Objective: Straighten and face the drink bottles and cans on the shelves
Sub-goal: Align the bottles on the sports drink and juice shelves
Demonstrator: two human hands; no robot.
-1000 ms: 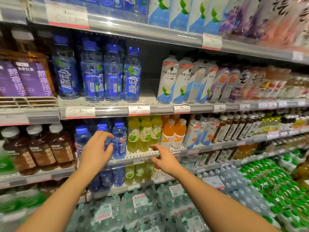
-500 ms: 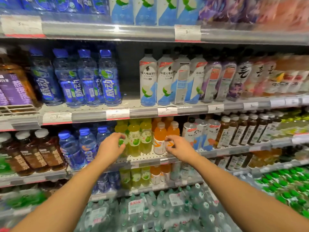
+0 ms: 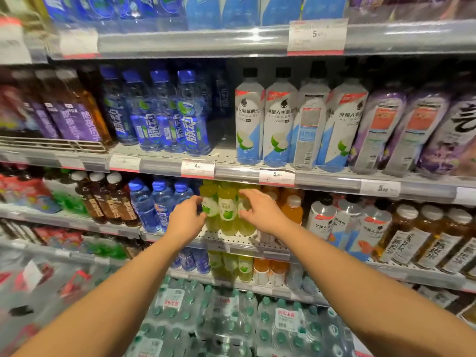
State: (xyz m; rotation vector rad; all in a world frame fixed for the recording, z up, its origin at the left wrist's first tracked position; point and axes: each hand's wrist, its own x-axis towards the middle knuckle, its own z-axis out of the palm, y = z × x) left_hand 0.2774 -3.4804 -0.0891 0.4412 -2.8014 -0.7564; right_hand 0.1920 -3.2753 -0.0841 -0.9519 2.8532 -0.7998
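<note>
Head view, three yellow-green bottles (image 3: pixel 228 212), left hand (image 3: pixel 186 220) gripping one, right hand (image 3: pixel 260 212) gripping another.

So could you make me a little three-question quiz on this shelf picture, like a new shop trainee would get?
1. True or false: both hands are on the orange bottles.
2. Which bottles stand directly left of the yellow-green bottles? A) blue-capped bottles B) brown tea bottles C) purple bottles
3. Fill in: among the white coconut-label bottles on the shelf above, one turned bottle shows its ____ instead of its front.

Key:
1. False; the left hand and right hand are at the yellow-green bottles.
2. A, the blue-capped bottles.
3. Barcode side.
</note>
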